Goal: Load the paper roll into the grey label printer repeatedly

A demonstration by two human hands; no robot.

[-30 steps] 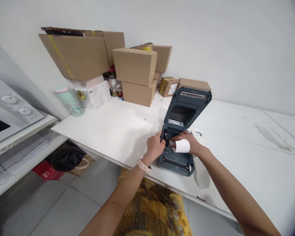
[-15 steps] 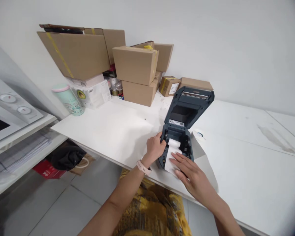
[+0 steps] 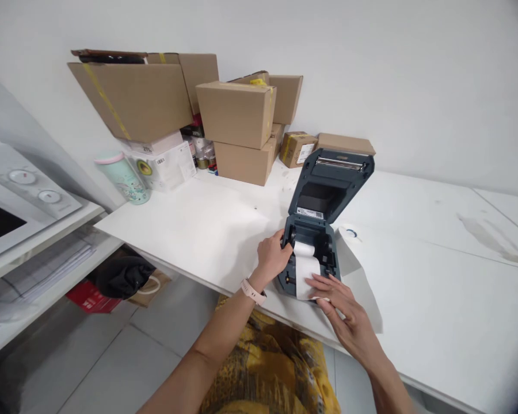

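The slate-blue plastic printer (image 3: 315, 224) stands lid-up on the white table (image 3: 207, 230), a white paper strip (image 3: 307, 273) across its front; the left hand (image 3: 274, 256) grips its side, the right hand (image 3: 344, 307), slanting inward, pinches the strip's end.

Looks like a small office or packing corner to me: taped cardboard boxes (image 3: 235, 115) piled by a plain white wall (image 3: 414, 86), a printer (image 3: 317, 224) open on a long white table (image 3: 190, 230), papers (image 3: 43, 273) shelved nearby. The microwave (image 3: 37, 187) and tumbler (image 3: 124, 179) feel kinda break-room though.
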